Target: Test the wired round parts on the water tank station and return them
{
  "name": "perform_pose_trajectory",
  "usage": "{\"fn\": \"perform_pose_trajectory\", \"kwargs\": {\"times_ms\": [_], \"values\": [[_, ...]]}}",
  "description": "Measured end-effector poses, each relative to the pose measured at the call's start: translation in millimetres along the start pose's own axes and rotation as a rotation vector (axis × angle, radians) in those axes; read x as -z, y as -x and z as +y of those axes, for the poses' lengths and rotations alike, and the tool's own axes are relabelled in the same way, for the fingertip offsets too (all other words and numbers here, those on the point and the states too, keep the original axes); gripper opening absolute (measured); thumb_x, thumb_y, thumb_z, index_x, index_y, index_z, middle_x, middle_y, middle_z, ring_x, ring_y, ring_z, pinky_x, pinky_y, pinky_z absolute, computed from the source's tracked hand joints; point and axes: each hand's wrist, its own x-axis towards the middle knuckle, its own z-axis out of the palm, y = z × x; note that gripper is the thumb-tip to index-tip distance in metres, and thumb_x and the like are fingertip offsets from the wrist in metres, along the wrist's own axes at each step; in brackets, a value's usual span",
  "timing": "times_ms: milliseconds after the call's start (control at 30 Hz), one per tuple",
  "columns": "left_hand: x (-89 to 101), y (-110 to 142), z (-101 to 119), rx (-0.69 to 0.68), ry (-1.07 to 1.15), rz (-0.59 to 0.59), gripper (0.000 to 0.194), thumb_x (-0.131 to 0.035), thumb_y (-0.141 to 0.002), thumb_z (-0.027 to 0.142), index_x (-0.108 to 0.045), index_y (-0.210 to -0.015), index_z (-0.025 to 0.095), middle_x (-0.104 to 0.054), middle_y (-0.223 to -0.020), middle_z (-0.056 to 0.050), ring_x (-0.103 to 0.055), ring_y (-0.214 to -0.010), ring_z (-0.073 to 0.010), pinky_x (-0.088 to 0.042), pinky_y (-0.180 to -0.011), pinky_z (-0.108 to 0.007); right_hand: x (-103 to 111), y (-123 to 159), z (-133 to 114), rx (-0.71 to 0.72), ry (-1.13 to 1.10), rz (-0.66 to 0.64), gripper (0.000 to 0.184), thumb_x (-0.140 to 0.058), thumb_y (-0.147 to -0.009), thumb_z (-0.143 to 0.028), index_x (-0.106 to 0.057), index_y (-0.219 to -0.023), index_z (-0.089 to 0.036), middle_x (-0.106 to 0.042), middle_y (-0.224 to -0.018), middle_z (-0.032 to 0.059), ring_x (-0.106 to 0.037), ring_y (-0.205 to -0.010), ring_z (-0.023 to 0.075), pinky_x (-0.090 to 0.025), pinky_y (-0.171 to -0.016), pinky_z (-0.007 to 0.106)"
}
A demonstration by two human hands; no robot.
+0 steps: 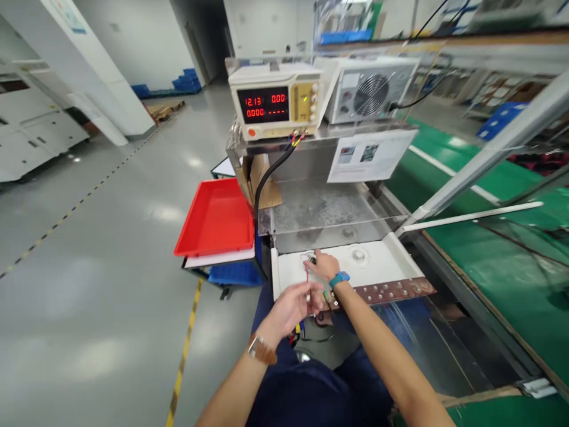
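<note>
The white panel (382,255) is the landmark here. The person's right hand (326,265), with a blue-green band at the wrist, is over its left half, palm down. The fingers close in on a small dark part (313,260) lying there; whether they grip it or only touch it cannot be told. The left hand (296,305), with a brown-strapped watch on the wrist, is at the near edge of the panel, fingers curled and thumb side up. A thin red wire (307,274) runs from its fingertips towards the small part, seemingly pinched between them.

To the right of the right hand, a round fitting (359,255) stands on the panel. A brown strip (386,292) with pale studs runs along the panel's near edge, and coloured leads (297,335) hang below that edge. To the left of the panel is a red tray (217,216). Beyond the panel, on a raised shelf, stands a power supply (275,104) with lit red digits; a thick black cable (267,175) drops from its front towards the panel's left end
</note>
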Motion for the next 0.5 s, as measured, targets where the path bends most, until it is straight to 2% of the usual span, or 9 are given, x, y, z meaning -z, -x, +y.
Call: {"fn": "perform_pose_trajectory", "kwargs": {"times_ms": [133, 267, 367, 500], "values": [[0.7, -33.2, 13.0, 0.040, 0.115, -0.002, 0.022, -0.061, -0.084, 0.027, -0.068, -0.095, 0.010, -0.060, -0.068, -0.002, -0.061, -0.065, -0.0128, -0.044, -0.062, -0.024, 3.8, 5.4, 5.8, 0.094, -0.062, -0.055, 0.035, -0.048, -0.096, -0.044, -0.053, -0.115, -0.015, -0.067, -0.103, 0.0145, -0.065, -0.094, 0.0264, -0.042, -0.073, 0.029], [1.7, -42.7, 13.1, 0.029, 0.120, 0.003, 0.024, -0.062, -0.084, 0.027, -0.068, -0.099, 0.010, -0.061, -0.072, -0.002, -0.060, -0.066, -0.0114, -0.044, -0.062, -0.023, 9.4, 6.9, 5.6, 0.106, -0.100, -0.079, 0.025, -0.051, -0.095, -0.034, -0.052, -0.111, -0.014, -0.068, -0.096, 0.0142, -0.065, -0.092, 0.0255, -0.040, -0.071, 0.028], [6.4, -41.8, 13.6, -0.039, -0.027, 0.012, 0.029, -0.066, -0.083, 0.034, -0.069, -0.100, 0.010, -0.063, -0.077, -0.004, -0.060, -0.066, -0.0108, -0.042, -0.060, -0.021, 7.7, 0.1, 7.4, 0.092, -0.090, -0.100, 0.027, -0.054, -0.093, -0.034, -0.052, -0.111, -0.013, -0.069, -0.096, 0.0156, -0.065, -0.092, 0.0266, -0.039, -0.069, 0.028], [17.0, -45.5, 12.0, -0.148, -0.362, 0.104, 0.040, -0.071, -0.079, 0.046, -0.071, -0.094, 0.009, -0.061, -0.074, -0.003, -0.055, -0.060, -0.0078, -0.040, -0.056, -0.020, -4.2, -12.3, 17.4, 0.150, -0.117, -0.111, 0.039, -0.059, -0.089, -0.045, -0.052, -0.114, -0.015, -0.070, -0.098, 0.0137, -0.066, -0.093, 0.0268, -0.040, -0.069, 0.028]]}}
